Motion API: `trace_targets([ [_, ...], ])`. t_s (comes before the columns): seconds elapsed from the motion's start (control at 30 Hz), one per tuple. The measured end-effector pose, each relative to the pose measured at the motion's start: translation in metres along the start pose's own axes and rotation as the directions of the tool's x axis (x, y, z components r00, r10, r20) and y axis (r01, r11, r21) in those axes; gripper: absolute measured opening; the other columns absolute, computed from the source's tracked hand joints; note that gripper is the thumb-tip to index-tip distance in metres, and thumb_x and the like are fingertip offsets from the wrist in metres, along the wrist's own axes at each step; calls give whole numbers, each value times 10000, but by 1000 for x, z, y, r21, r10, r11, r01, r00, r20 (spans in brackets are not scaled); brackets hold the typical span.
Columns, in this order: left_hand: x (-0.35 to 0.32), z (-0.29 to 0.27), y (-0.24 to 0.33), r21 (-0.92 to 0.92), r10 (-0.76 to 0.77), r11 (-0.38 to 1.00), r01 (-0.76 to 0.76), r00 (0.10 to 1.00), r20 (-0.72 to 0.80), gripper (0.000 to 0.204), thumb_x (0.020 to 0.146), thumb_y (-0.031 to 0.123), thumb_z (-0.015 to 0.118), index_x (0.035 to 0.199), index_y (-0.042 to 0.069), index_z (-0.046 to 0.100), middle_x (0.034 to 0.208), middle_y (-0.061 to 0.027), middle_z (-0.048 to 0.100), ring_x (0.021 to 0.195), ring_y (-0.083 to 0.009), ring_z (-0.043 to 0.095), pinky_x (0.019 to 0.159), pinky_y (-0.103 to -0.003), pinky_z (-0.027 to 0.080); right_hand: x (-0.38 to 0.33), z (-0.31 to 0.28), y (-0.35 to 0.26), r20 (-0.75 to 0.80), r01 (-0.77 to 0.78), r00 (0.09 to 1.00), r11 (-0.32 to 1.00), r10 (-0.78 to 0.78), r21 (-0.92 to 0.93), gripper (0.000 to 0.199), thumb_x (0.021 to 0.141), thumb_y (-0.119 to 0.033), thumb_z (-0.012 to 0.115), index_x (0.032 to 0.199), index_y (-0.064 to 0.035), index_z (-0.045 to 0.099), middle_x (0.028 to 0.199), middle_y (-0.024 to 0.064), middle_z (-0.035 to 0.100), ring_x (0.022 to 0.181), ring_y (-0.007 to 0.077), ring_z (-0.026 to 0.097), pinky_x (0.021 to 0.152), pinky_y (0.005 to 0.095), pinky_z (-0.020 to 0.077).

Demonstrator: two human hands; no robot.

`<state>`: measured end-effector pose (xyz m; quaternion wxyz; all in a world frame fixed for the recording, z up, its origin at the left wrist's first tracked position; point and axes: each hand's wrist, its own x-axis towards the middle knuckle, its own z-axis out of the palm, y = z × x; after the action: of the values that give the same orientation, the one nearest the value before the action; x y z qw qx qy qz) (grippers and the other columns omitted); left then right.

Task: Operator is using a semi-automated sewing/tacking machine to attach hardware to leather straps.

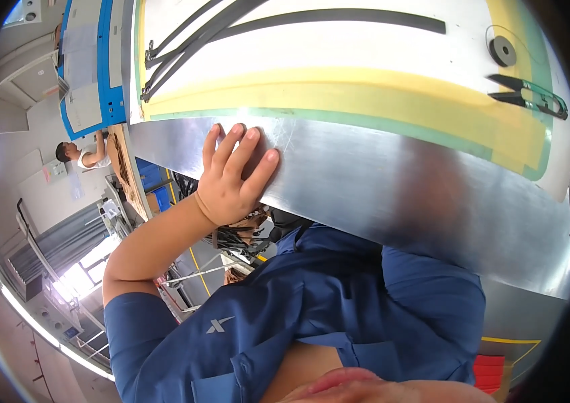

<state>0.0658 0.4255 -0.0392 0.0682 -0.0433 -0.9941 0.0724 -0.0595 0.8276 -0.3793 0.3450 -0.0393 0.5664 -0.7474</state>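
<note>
My left hand (232, 176) lies flat on the shiny metal edge (339, 151) of the worktable, fingers stretched and slightly spread, holding nothing. Beyond its fingertips, yellow and green tape (285, 97) borders the white tabletop (339, 50). Several long black strips (339, 15) lie there, some of them crossing at the left. At the far right rest a pair of thread snips (530, 95) and a small black spool (502, 50) with a loose thread. My right sleeve (436, 282) reaches the table's front edge, where my right hand is out of sight.
Under the table at the left are blue bins (149, 176) and tangled black strips (234, 235). Another person (93, 154) stands at a bench farther left, near a blue-framed board (87, 67). A red object (490, 371) sits low at the right.
</note>
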Motion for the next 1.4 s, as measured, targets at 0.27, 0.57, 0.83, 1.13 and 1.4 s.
trace_targets([
  [0.27, 1, -1, -2, 1, 3, 1000, -3, 1000, 18, 549, 885, 101, 726, 1411, 135, 575, 1481, -244, 523, 1375, -437, 497, 1128, -645, 362, -23, -19, 8, -51, -46, 997, 991, 52, 123, 163, 958, -201, 633, 1054, -69, 635, 980, 68, 606, 858, 233, 576, 768, 398, 479],
  [0.57, 2, -4, -3, -11, -3, 1000, 4, 999, 42, 564, 862, 177, 708, 1411, 120, 596, 1490, -245, 511, 1380, -440, 480, 1140, -650, 327, -36, -45, -7, -62, -71, 994, 970, 88, 232, 166, 968, -201, 627, 1071, -71, 626, 996, 64, 599, 866, 228, 565, 776, 399, 475],
  [0.83, -41, 11, 28, -46, -148, 989, 142, 895, -420, 439, 792, 383, 758, 1136, 113, 717, 1124, -77, 645, 956, -284, 580, 967, -533, 439, 73, -54, -118, 182, -11, 983, 990, -15, 141, 168, 977, -201, 622, 1086, -73, 619, 1011, 60, 593, 873, 224, 556, 783, 400, 470],
  [1.13, -253, 307, 91, -245, -767, -471, 847, -257, 587, 377, 935, 372, 623, 994, 13, 722, 1041, -267, 725, 1029, -457, 686, 872, -535, 530, 169, 22, -199, 413, -93, 904, 994, 107, -54, 170, 986, -200, 615, 1102, -76, 610, 1027, 56, 586, 881, 220, 545, 791, 400, 466],
  [1.4, -249, 504, 59, -349, -186, -853, -388, -399, 898, 334, 921, 386, 690, 983, 60, 653, 825, -96, 671, 637, -238, 605, 569, -430, 508, 186, 58, -223, 362, -226, 888, 955, 284, -194, 173, 995, -200, 610, 1117, -78, 603, 1042, 52, 579, 889, 216, 535, 798, 401, 462],
])
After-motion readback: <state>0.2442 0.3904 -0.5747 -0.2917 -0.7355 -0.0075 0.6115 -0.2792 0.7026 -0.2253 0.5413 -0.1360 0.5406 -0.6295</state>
